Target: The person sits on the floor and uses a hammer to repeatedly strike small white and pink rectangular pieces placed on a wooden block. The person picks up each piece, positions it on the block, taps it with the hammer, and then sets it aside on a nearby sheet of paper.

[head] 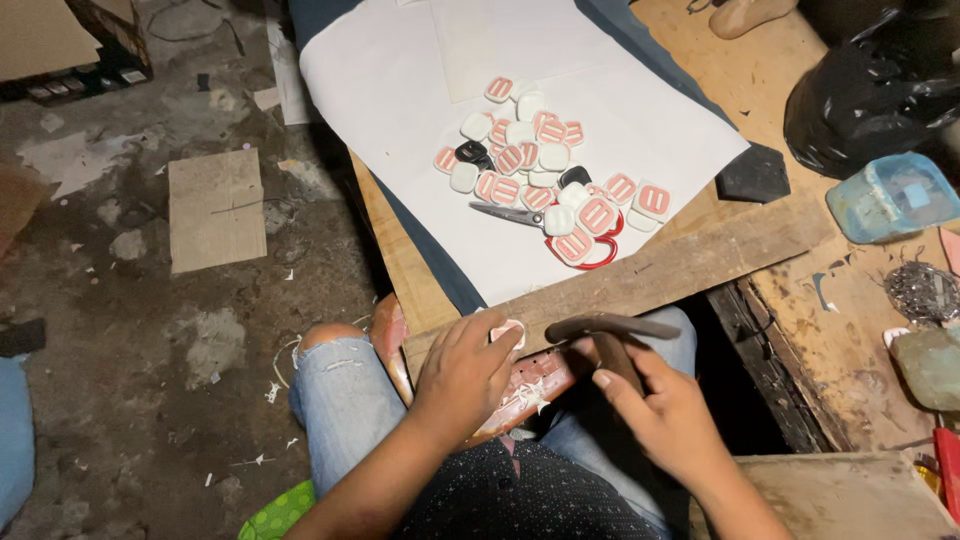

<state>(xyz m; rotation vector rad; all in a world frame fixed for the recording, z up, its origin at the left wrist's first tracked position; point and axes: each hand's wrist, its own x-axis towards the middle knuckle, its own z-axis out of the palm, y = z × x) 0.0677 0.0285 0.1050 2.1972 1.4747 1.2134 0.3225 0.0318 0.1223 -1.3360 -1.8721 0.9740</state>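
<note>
Left hand [462,372] fingers pinch a small white-and-pink patch [507,330] flat at their tips, on the pink form [520,385] across the lap. Right hand [668,420] clenched around a hammer [610,330] handle; head lies just right of the patch, long axis crosswise, pointing toward it. Left hand is nearer.

A single head-worn camera looks steeply down from above the seated person's lap, close to the hands, facing forward over the knees toward the wooden bench [760,250] ahead. The concrete floor [150,380] fills the view's left side. No second view exists.
</note>
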